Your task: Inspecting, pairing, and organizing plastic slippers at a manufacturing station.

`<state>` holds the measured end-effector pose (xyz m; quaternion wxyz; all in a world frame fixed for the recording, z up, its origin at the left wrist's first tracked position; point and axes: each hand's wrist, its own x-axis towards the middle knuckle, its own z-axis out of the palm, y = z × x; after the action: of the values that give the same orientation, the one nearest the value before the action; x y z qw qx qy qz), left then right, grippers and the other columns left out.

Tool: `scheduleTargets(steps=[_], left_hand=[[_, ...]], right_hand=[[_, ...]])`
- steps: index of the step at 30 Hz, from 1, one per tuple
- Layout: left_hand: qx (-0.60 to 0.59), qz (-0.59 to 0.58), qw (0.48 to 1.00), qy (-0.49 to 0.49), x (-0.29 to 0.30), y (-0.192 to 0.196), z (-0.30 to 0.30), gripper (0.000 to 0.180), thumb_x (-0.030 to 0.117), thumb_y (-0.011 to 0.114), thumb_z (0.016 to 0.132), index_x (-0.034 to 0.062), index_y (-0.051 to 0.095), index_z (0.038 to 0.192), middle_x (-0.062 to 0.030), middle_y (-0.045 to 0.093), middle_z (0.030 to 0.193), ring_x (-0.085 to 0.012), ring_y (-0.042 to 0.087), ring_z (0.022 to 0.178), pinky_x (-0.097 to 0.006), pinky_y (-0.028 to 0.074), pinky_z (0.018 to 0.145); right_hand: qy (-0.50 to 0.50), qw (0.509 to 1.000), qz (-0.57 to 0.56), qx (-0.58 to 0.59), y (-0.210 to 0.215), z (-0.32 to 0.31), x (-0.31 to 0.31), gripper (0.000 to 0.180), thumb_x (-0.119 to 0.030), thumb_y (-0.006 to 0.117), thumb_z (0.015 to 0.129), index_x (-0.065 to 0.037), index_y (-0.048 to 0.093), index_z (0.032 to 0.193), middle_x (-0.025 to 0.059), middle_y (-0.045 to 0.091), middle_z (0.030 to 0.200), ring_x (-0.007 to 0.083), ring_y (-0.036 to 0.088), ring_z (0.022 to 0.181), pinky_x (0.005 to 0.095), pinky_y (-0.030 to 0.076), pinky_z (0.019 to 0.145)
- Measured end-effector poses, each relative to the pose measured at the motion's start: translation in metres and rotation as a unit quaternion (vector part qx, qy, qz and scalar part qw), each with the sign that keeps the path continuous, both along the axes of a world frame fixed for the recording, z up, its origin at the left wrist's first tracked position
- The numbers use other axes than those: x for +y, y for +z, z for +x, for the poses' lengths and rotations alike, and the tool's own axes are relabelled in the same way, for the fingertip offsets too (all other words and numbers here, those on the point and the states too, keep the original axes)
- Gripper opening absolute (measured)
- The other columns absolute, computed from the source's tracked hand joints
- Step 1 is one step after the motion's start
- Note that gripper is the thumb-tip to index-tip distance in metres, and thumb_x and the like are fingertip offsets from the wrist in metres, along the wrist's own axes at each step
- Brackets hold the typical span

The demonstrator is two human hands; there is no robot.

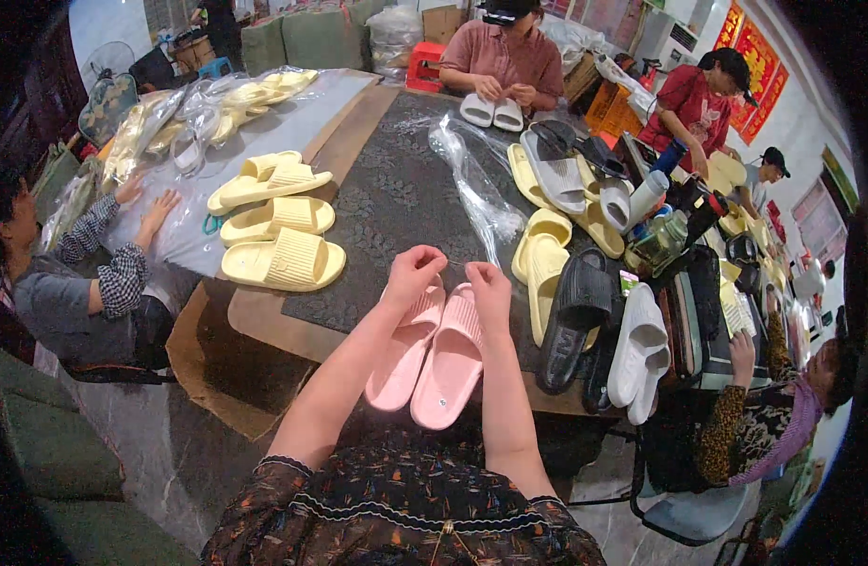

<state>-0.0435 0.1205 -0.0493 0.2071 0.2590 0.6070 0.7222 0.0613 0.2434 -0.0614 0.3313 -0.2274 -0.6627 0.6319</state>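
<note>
A pair of pink ribbed slippers point(449, 373) lies side by side at the near edge of the table, heels toward me. My left hand point(415, 276) is closed in a pinch over the toe of the left slipper. Just beside it, my right hand point(490, 291) pinches above the toe of the other one. Something thin seems to run between my fingertips, too small to name. Beyond my hands a crumpled clear plastic bag point(471, 179) stretches across the dark patterned table cover point(377, 179).
Yellow slippers point(283, 259) are stacked at left. On the right stand yellow slippers point(545, 264), black slippers point(581, 307), white slippers point(638, 344) and a green jar point(657, 241). A person point(509, 61) across the table handles white slippers; others work at both sides.
</note>
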Motion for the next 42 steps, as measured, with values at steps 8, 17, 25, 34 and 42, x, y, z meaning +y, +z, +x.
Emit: scheduleTargets(steps=[8, 17, 25, 34, 42], left_hand=[[0.06, -0.032, 0.998, -0.018, 0.001, -0.007, -0.003, 0.014, 0.013, 0.066, 0.083, 0.0012, 0.065, 0.09, 0.0007, 0.063, 0.075, -0.006, 0.056, 0.067, -0.023, 0.046, 0.06], [0.091, -0.018, 0.996, 0.006, 0.003, -0.003, -0.001, 0.013, 0.013, 0.065, 0.084, 0.0018, 0.064, 0.091, 0.0001, 0.063, 0.074, -0.007, 0.056, 0.066, -0.024, 0.046, 0.06], [0.098, -0.029, 0.994, -0.04, 0.002, -0.008, -0.001, 0.011, 0.011, 0.063, 0.085, 0.0024, 0.064, 0.091, 0.0004, 0.062, 0.075, -0.0062, 0.055, 0.068, -0.023, 0.045, 0.062], [0.107, -0.041, 0.99, -0.078, 0.005, -0.001, 0.002, 0.013, 0.011, 0.064, 0.085, 0.0026, 0.064, 0.095, 0.003, 0.061, 0.079, -0.0047, 0.054, 0.07, -0.021, 0.044, 0.062], [0.024, 0.004, 0.999, -0.023, 0.001, -0.002, -0.002, 0.013, 0.011, 0.066, 0.083, 0.0011, 0.065, 0.091, 0.0011, 0.063, 0.076, -0.0054, 0.056, 0.068, -0.022, 0.046, 0.061]], right_hand=[[-0.016, 0.997, 0.067, -0.043, 0.016, -0.001, -0.008, 0.017, -0.013, 0.064, 0.086, 0.001, 0.066, 0.094, 0.0009, 0.064, 0.082, 0.007, 0.056, 0.075, 0.0226, 0.045, 0.069], [0.081, 0.995, -0.054, -0.015, -0.003, -0.001, 0.002, 0.018, -0.017, 0.065, 0.088, 0.0, 0.065, 0.095, -0.0004, 0.062, 0.08, 0.0053, 0.055, 0.07, 0.021, 0.045, 0.062], [0.092, 0.995, 0.017, -0.036, -0.002, -0.002, 0.0, 0.016, -0.015, 0.063, 0.088, 0.0, 0.065, 0.095, -0.0013, 0.061, 0.077, 0.0046, 0.053, 0.066, 0.0199, 0.043, 0.059], [0.084, 0.996, -0.003, -0.015, -0.01, 0.0, 0.006, 0.015, -0.013, 0.063, 0.088, 0.0, 0.064, 0.095, -0.0008, 0.061, 0.078, 0.0057, 0.054, 0.066, 0.0209, 0.044, 0.058], [0.07, 0.998, 0.0, -0.008, -0.006, -0.002, 0.002, 0.015, -0.012, 0.063, 0.088, 0.0, 0.065, 0.095, -0.0001, 0.063, 0.08, 0.0045, 0.054, 0.068, 0.0204, 0.044, 0.059]])
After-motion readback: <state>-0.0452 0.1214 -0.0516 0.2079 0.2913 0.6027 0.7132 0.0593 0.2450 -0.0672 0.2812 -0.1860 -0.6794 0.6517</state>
